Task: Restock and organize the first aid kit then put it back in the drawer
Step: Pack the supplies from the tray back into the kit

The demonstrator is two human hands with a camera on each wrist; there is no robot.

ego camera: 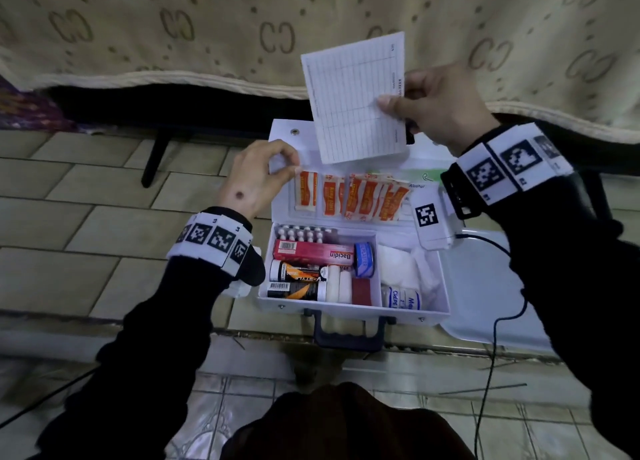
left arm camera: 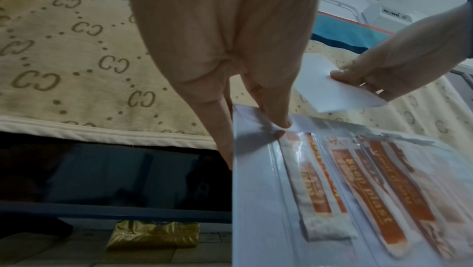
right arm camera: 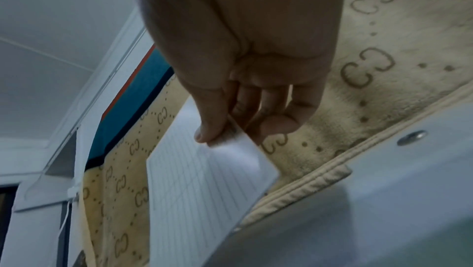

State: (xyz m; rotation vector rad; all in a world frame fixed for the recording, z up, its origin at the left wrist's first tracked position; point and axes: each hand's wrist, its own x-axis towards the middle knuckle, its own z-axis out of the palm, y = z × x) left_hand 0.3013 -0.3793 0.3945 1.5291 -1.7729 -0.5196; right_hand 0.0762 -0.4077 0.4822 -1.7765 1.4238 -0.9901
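A white first aid kit stands open on the tiled floor, its lid raised. A clear sleeve in the lid holds several orange plasters. My left hand pinches the sleeve's upper left edge. My right hand pinches a white lined card, held above the lid. The tray holds a blister pack, a red Bacidin box, two tubes, a blue tape roll, gauze and a crepe bandage.
A beige patterned blanket hangs over a bed edge behind the kit, dark space under it. A white tray or lid lies on the floor to the right with a black cable across it. A gold packet lies under the bed.
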